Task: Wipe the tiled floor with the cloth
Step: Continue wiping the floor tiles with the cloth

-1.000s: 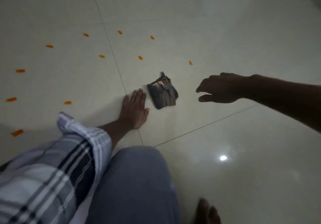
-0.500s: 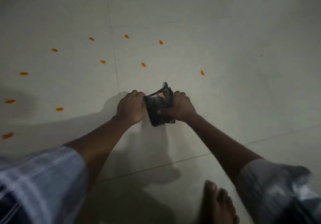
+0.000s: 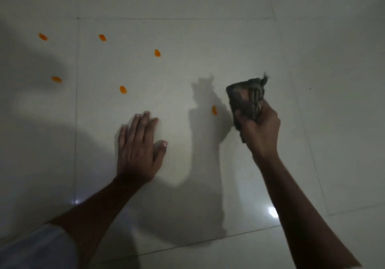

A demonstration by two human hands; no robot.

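Observation:
A dark folded cloth (image 3: 243, 97) is gripped in my right hand (image 3: 260, 131), held up off the pale glossy tiled floor (image 3: 208, 39) at the right of centre. Its shadow falls on the tile to its left. My left hand (image 3: 138, 145) lies flat on the floor with its fingers spread, holding nothing. Several small orange bits are scattered on the tiles, the nearest orange bit (image 3: 214, 110) just left of the cloth, another orange bit (image 3: 123, 89) ahead of my left hand.
Grout lines (image 3: 77, 81) cross the floor left of my left hand and along the far side. Bright light reflections (image 3: 273, 212) glint on the near tiles. A checked sleeve (image 3: 31, 248) shows at the bottom left corner.
Both hands held the cloth on the floor half a second ago. Now my right hand has lifted it up and to the right, and my left hand has let go and pressed flat on the tile.

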